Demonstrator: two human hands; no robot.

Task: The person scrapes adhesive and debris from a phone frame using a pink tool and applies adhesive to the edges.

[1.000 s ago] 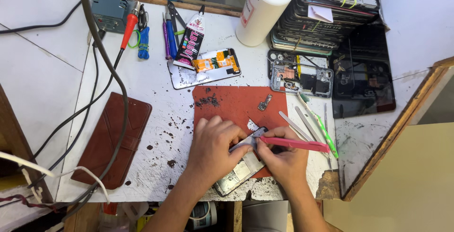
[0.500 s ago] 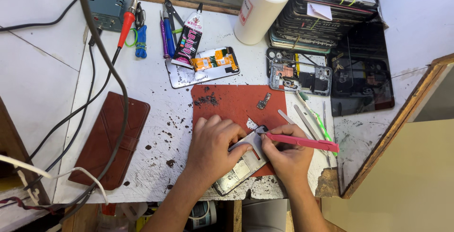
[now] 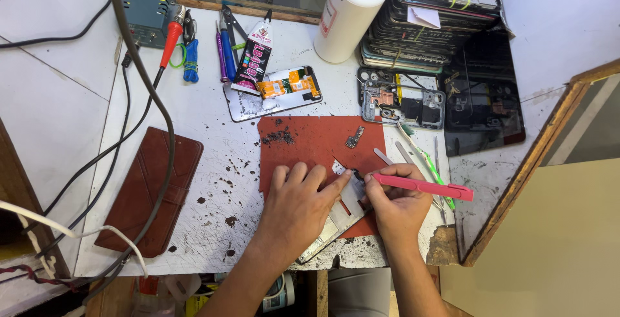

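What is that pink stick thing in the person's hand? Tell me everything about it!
The pink tool is a long, flat, thin strip that looks like plastic. It lies nearly level, slanting slightly down to the right. The right hand pinches its left end, and the tip meets the silvery phone part that the left hand presses on the red mat. Its free end sticks out past the hand, over the white table.

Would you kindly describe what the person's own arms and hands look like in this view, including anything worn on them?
Both forearms are bare, with no sleeves in view. The left hand and right hand wear no gloves, and no ring, watch or bracelet shows on either. The fingernails are short and unpainted as far as can be seen. No markings, bandages or cables are on the arms.
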